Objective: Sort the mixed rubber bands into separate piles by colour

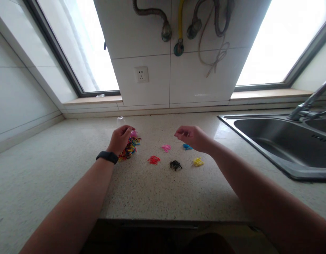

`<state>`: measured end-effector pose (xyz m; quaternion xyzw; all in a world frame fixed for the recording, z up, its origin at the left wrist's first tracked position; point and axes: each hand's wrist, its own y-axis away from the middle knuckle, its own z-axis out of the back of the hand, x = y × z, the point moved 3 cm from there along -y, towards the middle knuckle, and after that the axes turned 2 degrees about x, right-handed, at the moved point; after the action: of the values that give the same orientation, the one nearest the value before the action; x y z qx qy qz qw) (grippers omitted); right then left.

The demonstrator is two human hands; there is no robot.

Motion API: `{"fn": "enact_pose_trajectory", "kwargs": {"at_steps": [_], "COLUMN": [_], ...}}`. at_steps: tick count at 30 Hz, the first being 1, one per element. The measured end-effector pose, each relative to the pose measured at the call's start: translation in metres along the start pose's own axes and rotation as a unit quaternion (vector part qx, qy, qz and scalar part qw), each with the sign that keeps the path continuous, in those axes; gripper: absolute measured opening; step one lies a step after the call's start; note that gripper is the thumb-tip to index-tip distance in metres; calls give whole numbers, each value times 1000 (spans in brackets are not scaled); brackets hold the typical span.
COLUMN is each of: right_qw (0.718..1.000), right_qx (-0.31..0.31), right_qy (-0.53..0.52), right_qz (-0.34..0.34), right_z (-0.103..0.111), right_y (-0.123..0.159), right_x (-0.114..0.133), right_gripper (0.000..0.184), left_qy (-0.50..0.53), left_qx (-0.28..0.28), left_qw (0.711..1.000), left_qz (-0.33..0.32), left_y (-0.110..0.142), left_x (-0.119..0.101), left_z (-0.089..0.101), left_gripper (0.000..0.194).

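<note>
Head view: around a pink pile (166, 148) of small strips sit a blue pile (187, 146) at three o'clock, yellow pile (198, 162) four, black pile (176, 165) five, mixed pile (130, 148) nine. Left hand (120, 138), pinched, meets the mixed pile; right hand (194, 138) curls near blue; I cannot tell whether either grasps anything.

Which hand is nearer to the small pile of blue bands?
Right. The right hand is close above or just behind the blue bands; the left hand is farther off to the left, at the mixed-colour pile.
</note>
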<state>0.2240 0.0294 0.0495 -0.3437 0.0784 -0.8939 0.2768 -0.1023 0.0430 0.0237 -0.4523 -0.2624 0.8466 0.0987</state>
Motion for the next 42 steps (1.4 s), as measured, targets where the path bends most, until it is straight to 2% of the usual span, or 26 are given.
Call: {"fn": "enact_pose_trajectory", "kwargs": {"at_steps": [3, 6, 8, 11, 16, 24, 36, 42], "right_qw": [992, 975, 964, 952, 935, 927, 920, 926], "right_qx": [67, 143, 168, 177, 210, 210, 220, 234], "right_qy": [54, 98, 126, 180, 228, 258, 236, 221], "right_qz": [88, 138, 166, 173, 173, 176, 222, 195], "right_z": [-16, -43, -62, -87, -111, -125, -130, -130], "right_y": [-16, -35, -47, -63, -75, -82, -84, -85], "right_x": [39, 61, 67, 68, 69, 72, 65, 65], "right_gripper": [21, 25, 30, 32, 35, 31, 28, 30], "left_qy": [2, 12, 25, 33, 5, 4, 13, 12], "left_qx": [-2, -5, -7, -11, 0, 3, 10, 12], "left_qw": [1000, 1000, 1000, 999, 1000, 1000, 1000, 1000], "left_qz": [7, 8, 9, 5, 3, 5, 1, 2], "left_y": [0, 0, 0, -1, -3, -3, -2, -1], "left_x": [2, 4, 5, 6, 6, 4, 3, 2], "left_z": [0, 0, 0, 0, 0, 0, -1, -1], "left_gripper": [28, 29, 29, 30, 31, 29, 29, 29]}}
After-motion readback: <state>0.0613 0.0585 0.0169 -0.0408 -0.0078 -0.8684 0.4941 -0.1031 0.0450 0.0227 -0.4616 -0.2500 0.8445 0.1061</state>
